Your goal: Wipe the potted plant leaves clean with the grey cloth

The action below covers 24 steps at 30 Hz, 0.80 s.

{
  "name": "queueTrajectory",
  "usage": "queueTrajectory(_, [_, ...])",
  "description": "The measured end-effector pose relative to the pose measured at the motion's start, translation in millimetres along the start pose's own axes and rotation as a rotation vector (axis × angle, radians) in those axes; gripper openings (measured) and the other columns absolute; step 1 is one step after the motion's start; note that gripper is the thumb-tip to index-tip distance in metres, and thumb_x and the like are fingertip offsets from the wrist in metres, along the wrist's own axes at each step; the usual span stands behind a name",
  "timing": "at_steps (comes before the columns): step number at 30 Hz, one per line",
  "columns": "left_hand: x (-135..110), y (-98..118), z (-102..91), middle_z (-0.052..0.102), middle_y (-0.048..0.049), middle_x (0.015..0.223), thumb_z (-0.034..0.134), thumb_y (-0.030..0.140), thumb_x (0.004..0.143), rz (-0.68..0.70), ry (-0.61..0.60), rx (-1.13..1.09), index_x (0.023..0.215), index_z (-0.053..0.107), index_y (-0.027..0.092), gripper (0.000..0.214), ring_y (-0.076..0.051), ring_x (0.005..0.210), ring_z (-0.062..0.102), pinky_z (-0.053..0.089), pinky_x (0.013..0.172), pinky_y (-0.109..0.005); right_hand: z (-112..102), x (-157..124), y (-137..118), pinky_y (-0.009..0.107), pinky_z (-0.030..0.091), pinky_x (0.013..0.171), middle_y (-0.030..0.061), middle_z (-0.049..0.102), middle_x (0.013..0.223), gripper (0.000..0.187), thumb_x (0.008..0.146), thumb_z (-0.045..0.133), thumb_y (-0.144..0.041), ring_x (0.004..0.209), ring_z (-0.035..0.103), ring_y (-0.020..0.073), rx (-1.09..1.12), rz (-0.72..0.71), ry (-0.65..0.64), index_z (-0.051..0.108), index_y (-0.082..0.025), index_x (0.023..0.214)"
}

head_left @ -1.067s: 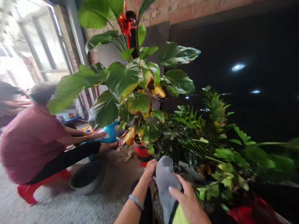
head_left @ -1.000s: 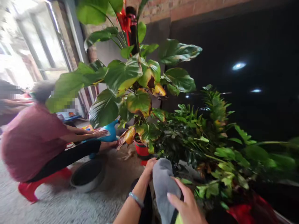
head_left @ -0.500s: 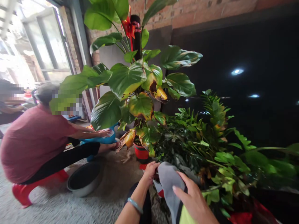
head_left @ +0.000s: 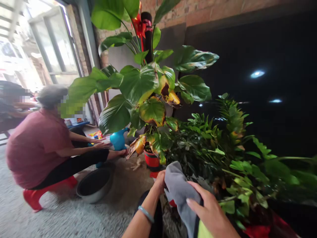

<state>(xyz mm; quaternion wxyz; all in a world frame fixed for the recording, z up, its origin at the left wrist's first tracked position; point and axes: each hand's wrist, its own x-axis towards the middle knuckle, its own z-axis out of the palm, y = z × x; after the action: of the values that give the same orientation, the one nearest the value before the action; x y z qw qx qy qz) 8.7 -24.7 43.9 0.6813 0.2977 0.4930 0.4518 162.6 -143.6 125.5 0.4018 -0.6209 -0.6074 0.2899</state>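
Grey floor (head_left: 56, 219), lower left, bears a basin (head_left: 96, 197), contents unclear; mid-frame, a red pot (head_left: 151, 160) holds a plant (head_left: 138, 82); bottom centre, left hand (head_left: 159, 181) and right hand (head_left: 206, 203) grip grey cloth (head_left: 180, 188).

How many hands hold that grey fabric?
2: the left hand at the left edge of the grey fabric, grip partly hidden; the right hand on its right side.

A creased grey cloth (head_left: 178, 183), rounded at its top, slants between the left hand (head_left: 159, 183) and right hand (head_left: 210, 206), dark edging (head_left: 196, 226) separating it from yellow-green material (head_left: 204, 231) below.
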Motion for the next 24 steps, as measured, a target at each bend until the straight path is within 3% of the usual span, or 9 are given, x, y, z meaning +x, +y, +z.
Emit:
queueTrajectory(2, [0.4, 0.2, 0.0, 0.045, 0.006, 0.043, 0.062, 0.015, 0.061, -0.007, 0.003, 0.0, 0.052, 0.045, 0.018, 0.02, -0.01, 0.045, 0.042, 0.032, 0.051, -0.024, -23.5, -13.4, -10.2, 0.039, 0.048, 0.093, 0.0091, 0.071, 0.111, 0.053, 0.062, 0.059, -0.044, 0.106, 0.065, 0.0285, 0.055, 0.0, 0.058, 0.07, -0.021, 0.108])
queueTrajectory(4, [-0.9, 1.0, 0.7, 0.052, 0.0042, 0.047, 0.064, 0.016, 0.062, -0.024, -0.009, 0.011, 0.055, 0.046, 0.019, 0.019, -0.011, 0.046, 0.047, 0.034, 0.051, -0.024, -39.9, -8.9, -27.5, 0.038, 0.049, 0.093, 0.0085, 0.071, 0.111, 0.056, 0.063, 0.06, -0.051, 0.105, 0.065, 0.0284, 0.077, -0.012, 0.23, 0.069, -0.021, 0.11])
queueTrajectory(7, [-3.7, 2.1, 2.0, 0.059, 0.0017, 0.054, 0.068, 0.019, 0.062, -0.036, -0.035, 0.029, 0.06, 0.048, 0.018, 0.02, -0.012, 0.05, 0.053, 0.038, 0.051, -0.024, -33.4, 17.7, -39.8, 0.041, 0.048, 0.093, 0.0105, 0.071, 0.11, 0.061, 0.062, 0.058, -0.052, 0.102, 0.065, 0.0295, 0.092, -0.046, 0.432, 0.067, -0.019, 0.113])
queueTrajectory(10, [-3.0, 0.7, 2.0, 0.049, 0.0061, 0.046, 0.07, 0.019, 0.062, -0.026, -0.026, 0.03, 0.056, 0.043, 0.019, 0.027, -0.01, 0.044, 0.047, 0.034, 0.047, -0.022, -1.2, 27.6, -22.4, 0.045, 0.048, 0.093, 0.0157, 0.072, 0.105, 0.063, 0.057, 0.053, -0.047, 0.099, 0.066, 0.0329, 0.086, 0.003, 0.256, 0.068, -0.013, 0.108])
queueTrajectory(12, [-0.1, -1.7, 0.8, 0.037, 0.0101, 0.04, 0.072, 0.018, 0.06, -0.011, -0.013, 0.021, 0.053, 0.036, 0.021, 0.036, -0.007, 0.039, 0.038, 0.028, 0.044, -0.02, 13.4, 13.4, -3.8, 0.045, 0.048, 0.094, 0.0157, 0.072, 0.103, 0.063, 0.055, 0.051, -0.045, 0.1, 0.066, 0.0339, 0.082, 0.073, 0.1, 0.07, -0.012, 0.105])
queueTrajectory(15, [4.4, -4.6, -2.4, 0.036, 0.0116, 0.041, 0.076, 0.02, 0.057, 0.003, -0.011, 0.003, 0.055, 0.036, 0.021, 0.04, -0.006, 0.038, 0.035, 0.026, 0.043, -0.02, 2.5, -18.9, 8.5, 0.039, 0.048, 0.094, 0.0114, 0.072, 0.109, 0.058, 0.059, 0.057, -0.048, 0.106, 0.064, 0.0311, 0.134, 0.116, 0.044, 0.07, -0.017, 0.106])
queueTrajectory(18, [5.3, -5.0, -4.2, 0.052, 0.0069, 0.051, 0.079, 0.025, 0.056, -0.014, -0.034, 0.0, 0.063, 0.044, 0.02, 0.036, -0.01, 0.046, 0.048, 0.034, 0.047, -0.022, -31.9, -24.5, -7.9, 0.038, 0.05, 0.09, 0.0104, 0.071, 0.11, 0.064, 0.06, 0.063, -0.057, 0.104, 0.065, 0.0313, 0.18, 0.158, 0.347, 0.067, -0.018, 0.111])
queueTrajectory(21, [3.3, -4.4, -3.4, 0.056, 0.0046, 0.055, 0.08, 0.026, 0.055, -0.028, -0.045, 0.012, 0.065, 0.046, 0.02, 0.035, -0.011, 0.049, 0.051, 0.038, 0.05, -0.025, -46.4, 5.0, -27.2, 0.04, 0.052, 0.086, 0.0118, 0.072, 0.106, 0.068, 0.059, 0.064, -0.057, 0.099, 0.066, 0.0324, 0.19, 0.191, 0.663, 0.064, -0.017, 0.114])
queueTrajectory(24, [2.2, -4.7, -2.0, 0.055, 0.0053, 0.053, 0.079, 0.027, 0.056, -0.018, -0.042, 0.017, 0.064, 0.046, 0.02, 0.035, -0.011, 0.049, 0.049, 0.038, 0.05, -0.024, -21.7, 31.5, -21.5, 0.04, 0.051, 0.086, 0.0126, 0.073, 0.101, 0.061, 0.059, 0.061, -0.05, 0.096, 0.067, 0.0317, 0.203, 0.162, 0.543, 0.066, -0.016, 0.109])
